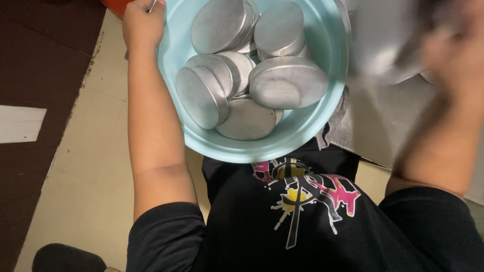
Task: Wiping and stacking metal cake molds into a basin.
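A light blue plastic basin [302, 136] sits right in front of me, filled with several round, lidded metal tins [287, 83]. My left hand [142, 22] is at the basin's far left rim, fingers curled around something thin and metallic that is mostly cut off by the frame edge. My right hand [454, 45] is raised at the upper right and heavily blurred; it seems to be against a blurred grey metal piece [383, 40], but the grip cannot be made out. My black shirt with a colourful print fills the bottom of the view.
A grey metal surface [378, 121] lies to the right of the basin. Below is cream floor tile [96, 151], with a dark brown mat [30, 75] at left. An orange object [117, 5] peeks in at the top left.
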